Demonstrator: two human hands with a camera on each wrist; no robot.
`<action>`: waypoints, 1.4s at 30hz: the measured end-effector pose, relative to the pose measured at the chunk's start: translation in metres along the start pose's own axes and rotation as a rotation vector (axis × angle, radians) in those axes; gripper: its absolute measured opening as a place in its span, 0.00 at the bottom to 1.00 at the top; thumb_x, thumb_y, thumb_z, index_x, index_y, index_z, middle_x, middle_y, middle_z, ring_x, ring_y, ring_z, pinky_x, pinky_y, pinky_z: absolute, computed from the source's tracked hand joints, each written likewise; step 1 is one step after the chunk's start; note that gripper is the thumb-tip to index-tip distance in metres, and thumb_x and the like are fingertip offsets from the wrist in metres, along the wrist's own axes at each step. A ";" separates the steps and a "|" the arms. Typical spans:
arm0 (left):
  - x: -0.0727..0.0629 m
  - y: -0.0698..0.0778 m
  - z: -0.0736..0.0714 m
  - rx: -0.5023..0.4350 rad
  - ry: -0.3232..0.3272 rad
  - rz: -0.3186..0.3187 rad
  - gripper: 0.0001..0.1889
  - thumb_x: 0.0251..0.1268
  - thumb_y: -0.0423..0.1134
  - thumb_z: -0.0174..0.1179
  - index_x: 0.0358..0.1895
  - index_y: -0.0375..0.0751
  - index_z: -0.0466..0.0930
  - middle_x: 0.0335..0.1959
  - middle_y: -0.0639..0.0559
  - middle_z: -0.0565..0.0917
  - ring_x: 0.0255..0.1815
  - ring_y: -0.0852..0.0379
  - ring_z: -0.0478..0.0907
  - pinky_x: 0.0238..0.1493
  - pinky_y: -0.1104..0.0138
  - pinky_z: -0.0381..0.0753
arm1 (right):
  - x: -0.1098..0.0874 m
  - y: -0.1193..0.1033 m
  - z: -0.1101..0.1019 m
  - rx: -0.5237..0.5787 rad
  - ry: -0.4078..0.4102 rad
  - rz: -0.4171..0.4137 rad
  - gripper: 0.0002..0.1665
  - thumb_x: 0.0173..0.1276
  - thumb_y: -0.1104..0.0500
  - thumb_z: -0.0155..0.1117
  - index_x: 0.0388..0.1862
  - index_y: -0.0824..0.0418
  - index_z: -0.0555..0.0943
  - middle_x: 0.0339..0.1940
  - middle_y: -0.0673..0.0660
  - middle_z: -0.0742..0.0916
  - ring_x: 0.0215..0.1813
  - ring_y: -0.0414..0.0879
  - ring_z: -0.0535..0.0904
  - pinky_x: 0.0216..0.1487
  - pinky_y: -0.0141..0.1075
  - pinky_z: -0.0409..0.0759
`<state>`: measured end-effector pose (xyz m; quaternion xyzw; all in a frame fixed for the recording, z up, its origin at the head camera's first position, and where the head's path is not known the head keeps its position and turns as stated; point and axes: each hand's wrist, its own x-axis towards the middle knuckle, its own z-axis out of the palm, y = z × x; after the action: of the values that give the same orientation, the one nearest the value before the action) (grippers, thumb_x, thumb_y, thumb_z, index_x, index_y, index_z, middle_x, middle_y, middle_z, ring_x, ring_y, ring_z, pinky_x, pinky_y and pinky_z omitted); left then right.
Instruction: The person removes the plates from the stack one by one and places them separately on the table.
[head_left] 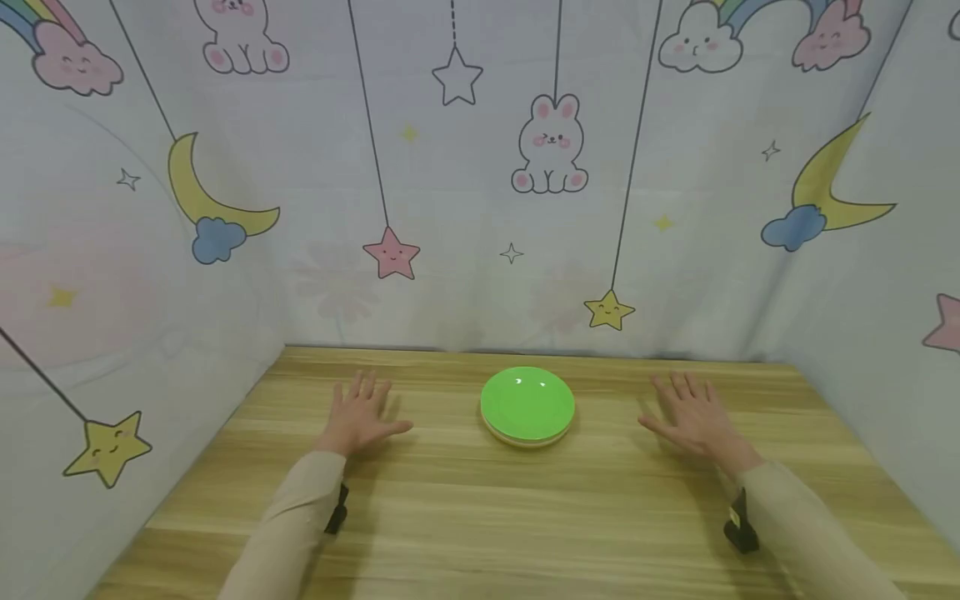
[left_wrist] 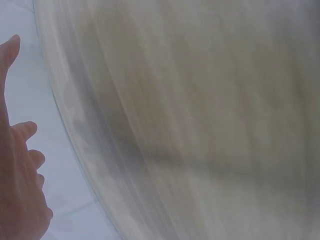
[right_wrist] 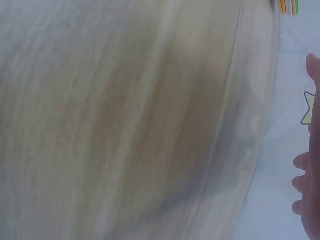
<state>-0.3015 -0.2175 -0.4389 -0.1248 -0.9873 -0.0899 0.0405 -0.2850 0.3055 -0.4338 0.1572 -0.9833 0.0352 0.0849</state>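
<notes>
The round, glossy green plate (head_left: 527,403) is seen whole only from the head. Left hand (head_left: 359,418) and right hand (head_left: 697,421) are spread.

The green plate (head_left: 527,403) looks glossy, the table (head_left: 525,525) wood-grained, the backdrop (head_left: 465,192) cloth.

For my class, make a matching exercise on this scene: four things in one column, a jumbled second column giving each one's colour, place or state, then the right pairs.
1. Top plate
2. Left hand
3. Table
4. Backdrop

A. brown, with a wood grain
B. white, with a printed pattern
C. left of centre, thumb stretched out
D. bright green

Pairs: 1-D, 2-C, 3-A, 4-B
</notes>
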 end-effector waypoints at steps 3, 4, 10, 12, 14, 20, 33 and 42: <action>0.003 0.002 0.001 0.000 -0.004 -0.002 0.49 0.50 0.71 0.49 0.68 0.36 0.56 0.69 0.31 0.50 0.70 0.35 0.40 0.64 0.38 0.35 | 0.001 0.000 0.001 0.026 -0.016 0.015 0.47 0.64 0.33 0.45 0.69 0.66 0.56 0.66 0.75 0.58 0.66 0.72 0.48 0.63 0.66 0.42; 0.004 0.003 0.002 -0.002 -0.004 -0.002 0.49 0.50 0.71 0.49 0.68 0.36 0.56 0.69 0.32 0.50 0.70 0.35 0.40 0.64 0.38 0.36 | 0.001 -0.001 0.001 0.035 -0.017 0.018 0.47 0.64 0.33 0.45 0.69 0.66 0.56 0.66 0.75 0.58 0.66 0.72 0.48 0.63 0.66 0.43; 0.010 0.015 0.008 -0.049 -0.003 0.006 0.48 0.53 0.68 0.51 0.68 0.34 0.55 0.69 0.31 0.50 0.70 0.35 0.41 0.65 0.38 0.41 | 0.005 -0.003 0.005 0.138 0.012 -0.001 0.46 0.65 0.37 0.47 0.69 0.69 0.54 0.65 0.76 0.60 0.65 0.72 0.52 0.62 0.65 0.49; 0.011 0.021 0.009 -0.076 0.001 0.011 0.47 0.53 0.67 0.52 0.68 0.34 0.55 0.69 0.31 0.51 0.70 0.34 0.42 0.65 0.39 0.42 | 0.005 -0.005 0.007 0.188 0.025 -0.022 0.45 0.66 0.39 0.48 0.69 0.70 0.54 0.64 0.77 0.61 0.65 0.72 0.54 0.62 0.64 0.52; 0.013 0.027 0.010 -0.102 0.007 0.015 0.48 0.52 0.66 0.53 0.68 0.34 0.54 0.68 0.31 0.52 0.69 0.34 0.43 0.66 0.40 0.43 | 0.006 -0.007 0.007 0.242 0.033 -0.040 0.45 0.66 0.41 0.50 0.69 0.70 0.53 0.64 0.77 0.62 0.64 0.72 0.55 0.62 0.64 0.52; 0.016 0.042 0.012 -0.181 0.028 0.026 0.49 0.52 0.64 0.55 0.68 0.32 0.52 0.67 0.31 0.54 0.69 0.34 0.45 0.66 0.41 0.45 | 0.007 -0.015 0.007 0.339 -0.011 -0.021 0.45 0.67 0.41 0.48 0.70 0.68 0.49 0.66 0.76 0.59 0.65 0.71 0.53 0.64 0.63 0.49; 0.024 0.061 0.017 -0.472 0.019 -0.003 0.47 0.55 0.59 0.57 0.68 0.29 0.49 0.69 0.32 0.52 0.69 0.36 0.45 0.68 0.46 0.45 | 0.017 -0.032 0.003 0.471 -0.064 -0.014 0.43 0.69 0.42 0.45 0.71 0.68 0.47 0.69 0.71 0.56 0.68 0.68 0.51 0.65 0.61 0.49; 0.026 0.071 0.021 -0.581 -0.002 -0.036 0.49 0.50 0.60 0.61 0.69 0.33 0.50 0.68 0.36 0.57 0.68 0.40 0.52 0.68 0.50 0.52 | 0.023 -0.046 0.000 0.558 -0.095 0.018 0.45 0.67 0.44 0.49 0.71 0.68 0.45 0.69 0.71 0.54 0.68 0.67 0.50 0.65 0.62 0.48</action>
<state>-0.3098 -0.1397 -0.4445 -0.1135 -0.9222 -0.3697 0.0004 -0.2920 0.2552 -0.4274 0.1670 -0.9399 0.2978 -0.0082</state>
